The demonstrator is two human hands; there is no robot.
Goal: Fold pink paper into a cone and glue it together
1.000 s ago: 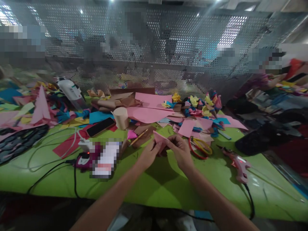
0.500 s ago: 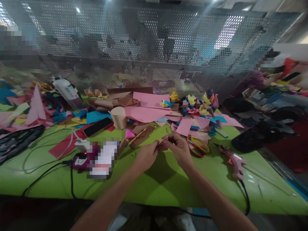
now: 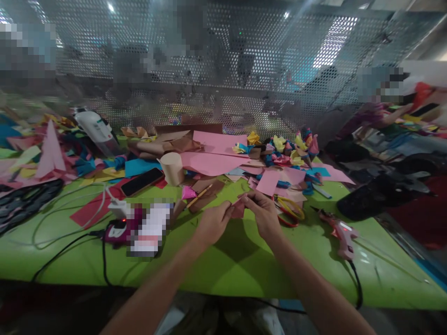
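A small piece of pink paper (image 3: pixel 239 208) is held up above the green table (image 3: pixel 230 274) between my two hands. My left hand (image 3: pixel 213 223) pinches its left side, thumb and fingers closed. On the other side, my right hand (image 3: pixel 261 211) grips the upper right edge between thumb and fingertips. Part of the paper is hidden by the fingers. Just right of my right hand lie scissors (image 3: pixel 291 211) with red and yellow handles. A pencil (image 3: pixel 199 196) rests on brown paper scraps beyond my left hand, beside a small bright pink piece (image 3: pixel 188 192).
A pink glue gun (image 3: pixel 344 235) with a black cord lies at right, near a dark bottle (image 3: pixel 363 195). At left are a phone (image 3: pixel 152 230), a purple power strip (image 3: pixel 117 230) and cables. Coloured paper (image 3: pixel 216 160) and a paper roll (image 3: pixel 172 169) line the back before a perforated metal screen (image 3: pixel 223 70).
My right hand has shifted slightly right, away from my left hand, so more of the pink paper shows between them. Both hands still hold it.
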